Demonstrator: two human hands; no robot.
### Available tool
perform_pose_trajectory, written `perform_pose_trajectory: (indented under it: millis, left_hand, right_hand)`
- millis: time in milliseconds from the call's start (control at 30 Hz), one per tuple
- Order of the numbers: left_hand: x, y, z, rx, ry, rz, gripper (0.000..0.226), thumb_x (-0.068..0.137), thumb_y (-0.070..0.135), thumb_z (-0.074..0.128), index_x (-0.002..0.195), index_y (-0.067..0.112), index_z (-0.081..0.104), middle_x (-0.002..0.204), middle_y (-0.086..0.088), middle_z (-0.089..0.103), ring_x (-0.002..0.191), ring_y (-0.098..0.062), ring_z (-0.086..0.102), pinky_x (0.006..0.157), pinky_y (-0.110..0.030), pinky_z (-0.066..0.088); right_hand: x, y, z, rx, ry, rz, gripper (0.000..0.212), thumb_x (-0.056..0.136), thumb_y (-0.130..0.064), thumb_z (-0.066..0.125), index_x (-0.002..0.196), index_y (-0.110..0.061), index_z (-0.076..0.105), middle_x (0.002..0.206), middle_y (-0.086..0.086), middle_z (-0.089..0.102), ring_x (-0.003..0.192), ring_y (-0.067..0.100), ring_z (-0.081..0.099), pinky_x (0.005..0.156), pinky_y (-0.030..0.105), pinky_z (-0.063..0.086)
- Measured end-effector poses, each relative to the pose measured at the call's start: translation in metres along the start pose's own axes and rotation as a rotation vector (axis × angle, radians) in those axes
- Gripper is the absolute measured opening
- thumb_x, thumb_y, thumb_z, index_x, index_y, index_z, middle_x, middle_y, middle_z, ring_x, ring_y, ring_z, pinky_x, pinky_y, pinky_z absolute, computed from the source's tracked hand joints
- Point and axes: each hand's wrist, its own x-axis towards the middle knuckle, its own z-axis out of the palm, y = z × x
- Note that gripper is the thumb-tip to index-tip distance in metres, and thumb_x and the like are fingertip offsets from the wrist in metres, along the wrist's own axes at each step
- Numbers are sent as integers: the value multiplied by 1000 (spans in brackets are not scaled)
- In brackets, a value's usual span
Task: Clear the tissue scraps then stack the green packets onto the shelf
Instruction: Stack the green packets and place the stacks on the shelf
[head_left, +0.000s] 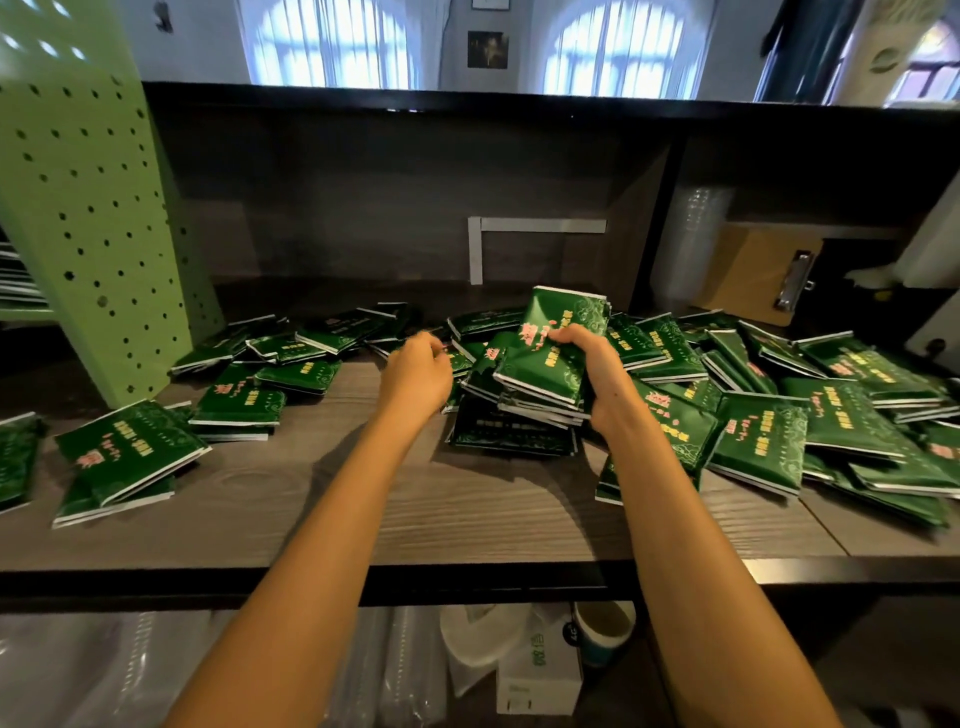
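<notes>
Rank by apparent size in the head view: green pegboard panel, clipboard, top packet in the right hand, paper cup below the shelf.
1. green pegboard panel
2-3. clipboard and top held packet: alike; packet is nearer, so unranked
4. paper cup, partly hidden

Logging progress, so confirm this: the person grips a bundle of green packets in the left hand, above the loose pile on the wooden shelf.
Wrong hand. The head view shows the bundle of green packets gripped in the right hand, not the left. The left hand reaches into the loose pile beside it. The rest stands: the bundle is above the pile on the wooden shelf.
</notes>
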Motion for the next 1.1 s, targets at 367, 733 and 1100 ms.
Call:
perform_pose_trajectory:
  millis: [367,733,1100]
  left_hand:
    - [-10,-13,10,-67,-301,-139,19,77,19,76,70,12,60,69,-1,54,73,-15,50,68,-26,36]
    - [-1,-49,-22,-286,50,-242,15,92,9,58,77,12,55,81,-2,52,80,-20,52,69,-27,38]
    - [-7,-69,-62,-337,218,-243,14,92,-3,51,89,5,61,105,-14,55,64,-15,50,76,-39,52]
  right_hand:
    - [-2,1,-4,42,-77,-59,14,74,-27,64,78,-14,69,73,1,71,78,22,65,90,38,47]
    - [-5,6,13,25,-112,1,79,51,-39,75,120,-7,54,110,12,68,89,24,69,70,32,54]
    - [-9,14,35,-63,-102,-17,124,36,-48,81,143,-12,32,129,10,57,109,26,61,89,41,51]
